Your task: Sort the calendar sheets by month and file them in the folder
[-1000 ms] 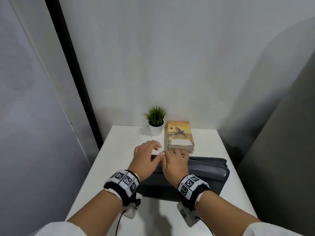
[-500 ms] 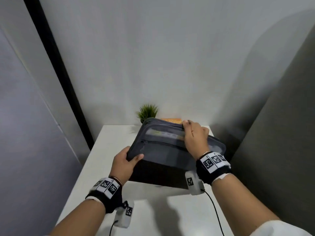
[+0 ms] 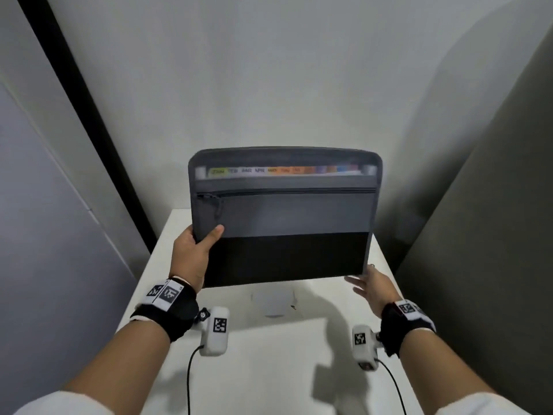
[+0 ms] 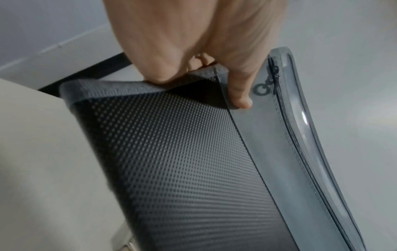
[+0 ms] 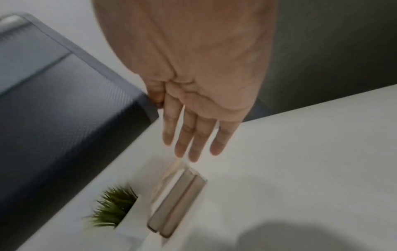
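Observation:
A grey zip folder (image 3: pixel 284 217) stands upright above the white table, its front facing me. Coloured month tabs (image 3: pixel 269 170) show through the clear strip along its top. My left hand (image 3: pixel 194 250) grips the folder's left edge, thumb on the front and fingers behind. The left wrist view shows that thumb (image 4: pixel 238 91) pressed beside the zip pull on the folder (image 4: pixel 182 161). My right hand (image 3: pixel 371 287) is open with straight fingers by the lower right corner. In the right wrist view the right hand (image 5: pixel 193 84) is next to the folder (image 5: pixel 53 101). No loose calendar sheets are visible.
The white table (image 3: pixel 269 369) sits in a narrow booth between grey walls on the left and right. Behind the folder, seen from the right wrist, a small potted plant (image 5: pixel 116 208) stands beside stacked books (image 5: pixel 178 200).
The folder has risen from lying flat to upright. My right hand let go of its top edge and dropped to the lower right corner. My left hand keeps hold of the left edge.

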